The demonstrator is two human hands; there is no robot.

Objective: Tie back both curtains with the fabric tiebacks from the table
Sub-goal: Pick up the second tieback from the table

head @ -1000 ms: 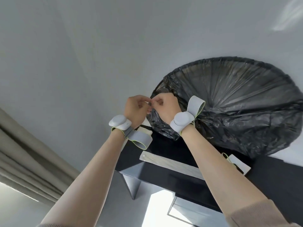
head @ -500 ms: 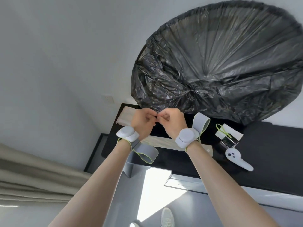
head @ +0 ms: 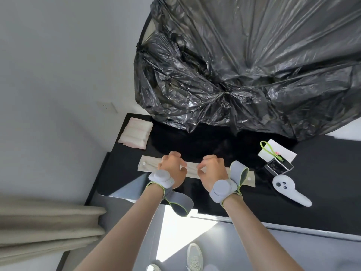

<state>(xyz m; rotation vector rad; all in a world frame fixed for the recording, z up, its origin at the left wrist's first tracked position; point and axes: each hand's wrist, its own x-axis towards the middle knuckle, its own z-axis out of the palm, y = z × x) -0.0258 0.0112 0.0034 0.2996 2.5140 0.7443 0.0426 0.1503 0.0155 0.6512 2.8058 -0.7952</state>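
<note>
Left-hand fingers (head: 172,154) were bent loosely and spread, and gripped nothing. Right-hand fingers (head: 209,158) were bent in the same way and also gripped nothing. Both sets of fingertips pointed down at the tieback (head: 192,169). It could not be determined whether they touched the fabric.

The left hand (head: 173,170) and the right hand (head: 213,172) were side by side with a narrow gap between them, both over the middle of the tieback. Each wrist carried a grey band: the left band (head: 162,178) and the right band (head: 222,189), each with a loose strap edged in green.

The tieback was a long beige strip that lay flat on the black desk (head: 322,173), near its front edge. A small round snap showed at each end of the strip.

Other items on the desk:
- a folded pale cloth (head: 136,135) at the far left corner, well apart from the tieback;
- a large black plastic bag (head: 244,65) at the back, against the wall;
- a white card (head: 278,152) with a green cord (head: 270,149) across it, to the right;
- a small dark device (head: 278,166) just beside the card;
- a white controller (head: 289,192) near the device.

A beige curtain (head: 48,223) hung at the left, apart from the desk. A wall socket (head: 107,107) sat on the wall above the desk's left end. A white shoe (head: 194,257) showed on the floor below.
</note>
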